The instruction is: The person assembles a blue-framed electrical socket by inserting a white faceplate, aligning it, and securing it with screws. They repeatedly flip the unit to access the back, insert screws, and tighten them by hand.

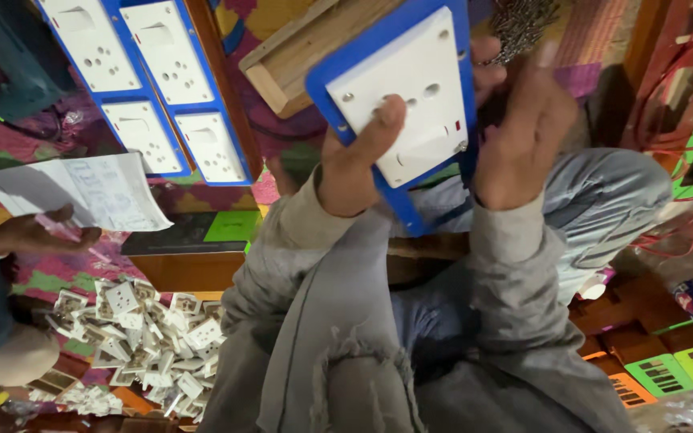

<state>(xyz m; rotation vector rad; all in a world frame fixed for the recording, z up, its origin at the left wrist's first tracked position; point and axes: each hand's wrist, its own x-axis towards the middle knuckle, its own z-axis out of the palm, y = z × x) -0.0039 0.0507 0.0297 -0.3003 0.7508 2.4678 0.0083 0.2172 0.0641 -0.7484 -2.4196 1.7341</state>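
1. Blue board with a white switch-socket plate (407, 96) is held up over the lap, tilted, screws in the plate corners.
2. Left hand (354, 156) clamps its lower-left edge, thumb pressed on the plate face.
3. Right hand (523, 132) closes on the right edge, fingers behind the board.
4. Wooden box frame (298, 48) just behind the board.
5. Finished blue boards (150, 88) lie upper left; pile of loose white sockets (142, 345) lower left.
6. Another person's hand (30, 232) holds a paper sheet (90, 192) at left.

A white socket-and-switch plate (412, 96) sits screwed into a blue rectangular frame (338, 76), tilted, face up toward the camera, held just below a wooden box (298, 50), above the grey-trousered lap.
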